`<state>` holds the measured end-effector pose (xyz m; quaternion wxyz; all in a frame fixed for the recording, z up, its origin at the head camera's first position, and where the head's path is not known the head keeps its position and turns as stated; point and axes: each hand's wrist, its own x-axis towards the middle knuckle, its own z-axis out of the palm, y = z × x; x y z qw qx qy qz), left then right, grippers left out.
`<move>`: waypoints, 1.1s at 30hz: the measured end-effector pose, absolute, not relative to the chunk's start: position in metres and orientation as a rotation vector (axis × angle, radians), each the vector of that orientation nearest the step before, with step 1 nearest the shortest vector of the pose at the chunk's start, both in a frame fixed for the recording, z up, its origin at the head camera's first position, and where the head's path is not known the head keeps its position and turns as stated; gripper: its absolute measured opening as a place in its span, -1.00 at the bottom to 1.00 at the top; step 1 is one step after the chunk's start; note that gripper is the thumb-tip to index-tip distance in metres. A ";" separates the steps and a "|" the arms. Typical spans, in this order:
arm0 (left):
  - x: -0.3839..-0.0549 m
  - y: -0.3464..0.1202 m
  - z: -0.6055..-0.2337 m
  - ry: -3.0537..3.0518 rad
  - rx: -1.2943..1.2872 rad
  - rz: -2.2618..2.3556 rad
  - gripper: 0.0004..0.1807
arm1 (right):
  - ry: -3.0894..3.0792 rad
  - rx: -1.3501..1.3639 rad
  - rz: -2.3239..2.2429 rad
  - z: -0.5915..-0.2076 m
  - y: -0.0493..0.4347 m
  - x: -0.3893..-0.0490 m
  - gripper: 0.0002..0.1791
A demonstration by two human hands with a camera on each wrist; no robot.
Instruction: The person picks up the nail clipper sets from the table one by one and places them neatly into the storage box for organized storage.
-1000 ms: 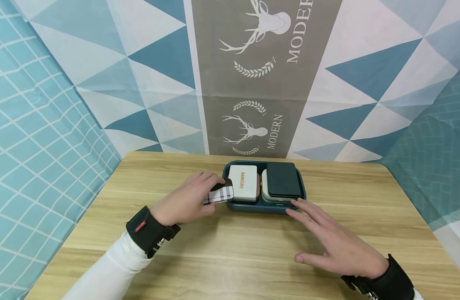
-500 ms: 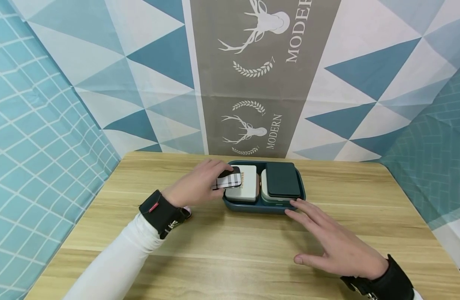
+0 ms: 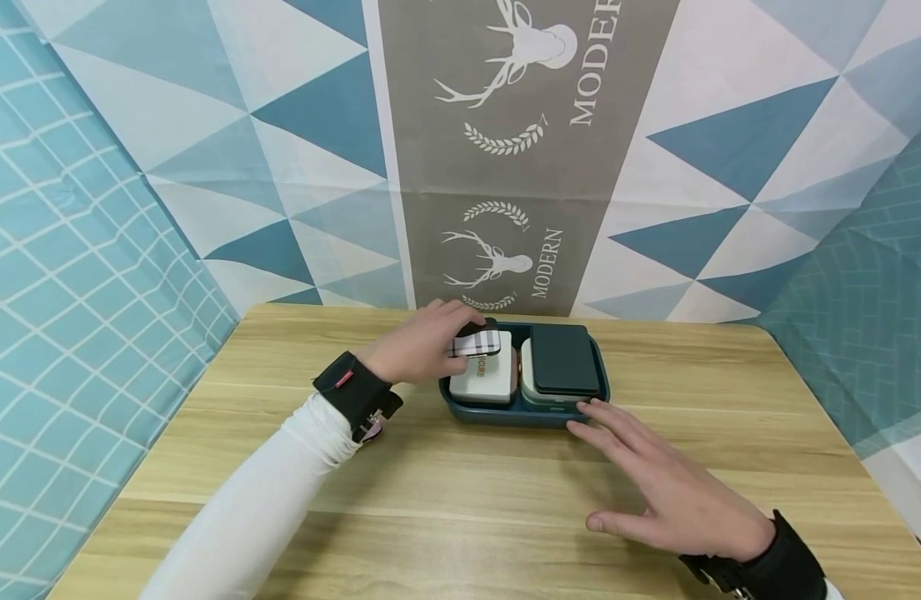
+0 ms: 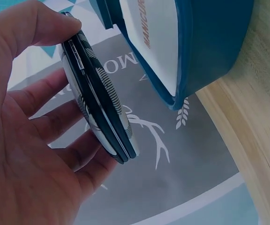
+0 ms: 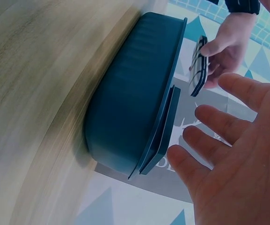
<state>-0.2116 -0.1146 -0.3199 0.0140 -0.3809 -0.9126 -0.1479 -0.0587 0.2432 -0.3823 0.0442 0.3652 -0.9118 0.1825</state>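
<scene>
My left hand [image 3: 428, 340] pinches a slim plaid clasp case [image 3: 477, 342] between thumb and fingers, above the left part of a dark blue bin [image 3: 471, 413]. In the left wrist view the case [image 4: 99, 96] stands edge-on, its metal clasp showing and its two halves together. Beneath it in the bin lies a white box [image 3: 484, 382] lettered "MANICURE", partly covered by the case. On the right side of the bin a dark green flat box [image 3: 565, 358] tops a pale one [image 3: 529, 390]. My right hand [image 3: 658, 492], fingers straight and spread, is at the bin's front right corner.
The wooden table [image 3: 460, 517] runs back to a patterned cloth wall [image 3: 498, 167]. A small pinkish item [image 3: 373, 431] shows partly from under my left wristband [image 3: 357, 396]. Tiled-pattern cloth [image 3: 70, 292] hangs on the left.
My left hand has carried the plaid case up, right and back, from the bin's left edge to above the white box. The pinkish item came into sight. My right hand has hardly moved.
</scene>
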 end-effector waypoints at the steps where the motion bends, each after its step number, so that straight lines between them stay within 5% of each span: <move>1: -0.214 -0.113 -0.320 -2.850 -1.188 -0.458 -0.39 | -2.780 1.118 0.557 -0.382 0.243 -0.058 0.08; 33: -0.246 -0.085 -0.333 -2.960 -1.196 -0.452 -0.42 | -2.777 1.120 0.569 -0.382 0.242 -0.057 0.06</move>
